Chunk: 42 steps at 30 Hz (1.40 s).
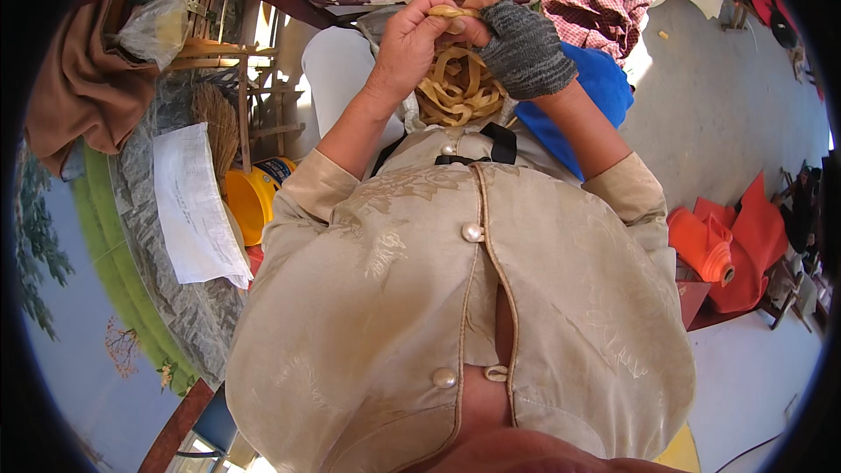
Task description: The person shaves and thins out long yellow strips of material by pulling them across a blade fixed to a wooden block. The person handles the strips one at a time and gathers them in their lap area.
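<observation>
Spanning two close pinches, the yellowish strip [448, 11] could untwist if either grip slackens; it looks narrow, twisted and slightly shiny. The bare left hand [408, 44] and gloved right hand [523, 44] hold it narrowly pinched, beyond the beige jacket [377, 245], above heaped looped strips [460, 92].

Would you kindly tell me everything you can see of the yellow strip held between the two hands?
The yellow strip is pale, narrow and slightly glossy, and looks twisted or folded along the short length that shows. It runs crosswise, pinched by the bare left hand and the grey-gloved right hand. In the picture it sits just above a heap of similar loose strips; whether it joins them is hidden.
</observation>
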Available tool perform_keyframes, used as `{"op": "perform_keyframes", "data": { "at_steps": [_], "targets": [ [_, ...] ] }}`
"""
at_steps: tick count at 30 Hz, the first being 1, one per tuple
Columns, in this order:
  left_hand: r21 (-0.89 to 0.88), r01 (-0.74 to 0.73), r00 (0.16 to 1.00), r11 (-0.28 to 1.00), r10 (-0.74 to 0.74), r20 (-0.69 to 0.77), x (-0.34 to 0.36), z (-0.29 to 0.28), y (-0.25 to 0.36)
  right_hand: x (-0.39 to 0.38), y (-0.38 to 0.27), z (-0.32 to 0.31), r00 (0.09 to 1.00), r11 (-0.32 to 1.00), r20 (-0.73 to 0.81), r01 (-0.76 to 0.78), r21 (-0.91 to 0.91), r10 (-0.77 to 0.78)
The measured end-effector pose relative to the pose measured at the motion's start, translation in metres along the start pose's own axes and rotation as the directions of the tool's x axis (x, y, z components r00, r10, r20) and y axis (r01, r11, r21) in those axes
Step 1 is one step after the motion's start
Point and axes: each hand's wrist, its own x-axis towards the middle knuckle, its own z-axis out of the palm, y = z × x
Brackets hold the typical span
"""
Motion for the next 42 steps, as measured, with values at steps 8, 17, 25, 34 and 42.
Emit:
{"op": "perform_keyframes", "data": {
  "at_steps": [8, 17, 25, 34, 42],
  "targets": [
    [0.56, -0.234, 0.959, 0.794, 0.285, -0.003, 0.012, -0.012, -0.001, 0.004, 0.003, 0.011, 0.854, 0.523, 0.358, -0.516, 0.679, 0.378],
    [0.399, -0.245, 0.941, 0.884, 0.316, -0.122, 0.009, 0.014, -0.005, 0.013, 0.021, 0.022, 0.889, 0.644, 0.111, -0.403, 0.65, 0.444],
    [0.525, -0.18, 0.966, 0.832, 0.249, -0.064, 0.013, -0.003, 0.01, 0.018, 0.078, 0.012, 0.75, -0.068, 0.37, -0.4, 0.914, 0.548],
    [0.868, -0.366, 0.888, 0.335, 0.405, 0.217, 0.009, -0.004, 0.016, 0.016, 0.04, 0.018, 0.76, 0.379, 0.365, -0.605, 0.701, 0.538],
    [0.919, -0.382, 0.874, 0.098, 0.362, 0.325, 0.017, -0.021, -0.008, 0.009, 0.03, 0.035, 0.689, 0.508, 0.605, -0.715, 0.48, 0.399]
  ]
}}
